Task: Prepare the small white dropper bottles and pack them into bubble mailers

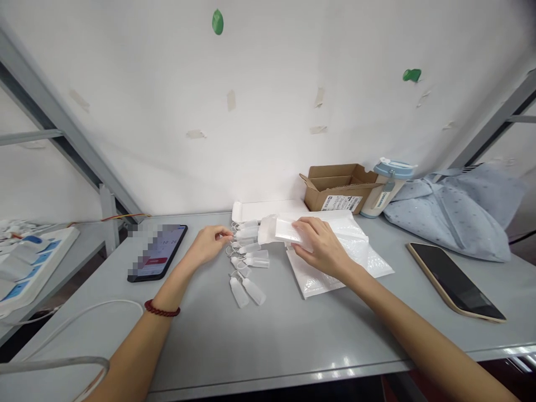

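Observation:
Several small translucent plastic squeeze bottles (251, 259) lie in a loose row on the grey table (268, 335). My left hand (208, 244) is at the row's left end, its fingers pinched on the cap end of one small bottle (242, 226). My right hand (319, 244) rests on a white bubble mailer (280, 229), holding its open end toward the bottles. Under it lies a stack of more white bubble mailers (355, 262). A red bead bracelet (162, 309) is on my left wrist.
A phone (158, 252) with a lit screen lies left of my hand. A tablet (455, 281) lies at right. At the back stand an open cardboard box (339, 187), a lidded cup (387, 187) and a blue cloth bag (456, 209). A power strip (29, 262) sits far left.

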`<state>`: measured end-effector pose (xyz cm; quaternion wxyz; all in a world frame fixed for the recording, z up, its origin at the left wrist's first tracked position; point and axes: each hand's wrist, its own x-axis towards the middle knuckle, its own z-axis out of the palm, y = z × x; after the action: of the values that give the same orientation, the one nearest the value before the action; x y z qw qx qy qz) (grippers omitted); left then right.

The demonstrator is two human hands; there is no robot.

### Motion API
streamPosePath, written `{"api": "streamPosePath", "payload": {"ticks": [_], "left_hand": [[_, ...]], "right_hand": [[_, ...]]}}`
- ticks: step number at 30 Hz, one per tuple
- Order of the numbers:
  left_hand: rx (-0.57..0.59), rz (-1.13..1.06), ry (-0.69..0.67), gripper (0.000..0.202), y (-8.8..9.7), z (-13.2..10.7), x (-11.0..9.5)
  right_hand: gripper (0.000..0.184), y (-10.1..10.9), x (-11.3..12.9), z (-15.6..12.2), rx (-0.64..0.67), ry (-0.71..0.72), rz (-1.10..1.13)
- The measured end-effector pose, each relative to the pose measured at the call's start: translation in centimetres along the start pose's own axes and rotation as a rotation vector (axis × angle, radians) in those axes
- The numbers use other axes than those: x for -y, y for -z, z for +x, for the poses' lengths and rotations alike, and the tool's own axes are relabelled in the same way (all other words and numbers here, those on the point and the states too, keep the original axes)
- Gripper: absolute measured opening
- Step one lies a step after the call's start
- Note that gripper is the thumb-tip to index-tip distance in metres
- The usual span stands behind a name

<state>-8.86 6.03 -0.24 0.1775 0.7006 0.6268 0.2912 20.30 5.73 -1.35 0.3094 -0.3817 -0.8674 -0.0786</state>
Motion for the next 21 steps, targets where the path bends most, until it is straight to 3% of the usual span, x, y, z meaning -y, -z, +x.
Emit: {"api": "streamPosePath", "payload": {"ticks": [5, 8, 13, 21], "left_hand": [[-0.004, -0.124, 0.028, 0.025, 1.8, -0.3, -0.9], [0.034, -0.163, 0.045, 0.024, 1.9, -0.6, -1.6], [0.084, -0.248, 0.028, 0.022, 0.1, -1.0, -2.7], [0.056, -0.342, 0.005, 0.020, -2.9, -2.1, -4.5]], "right_hand": [[0.034, -0.1, 0.0, 0.0, 0.022, 0.000, -0.003], [0.033, -0.1, 0.1, 0.0, 0.031, 0.007, -0.004], [0.034, -0.2, 0.3, 0.0, 0.036, 0.040, 0.013], [0.035, -0.5, 1.2, -0.2, 0.023, 0.120, 0.043]]}}
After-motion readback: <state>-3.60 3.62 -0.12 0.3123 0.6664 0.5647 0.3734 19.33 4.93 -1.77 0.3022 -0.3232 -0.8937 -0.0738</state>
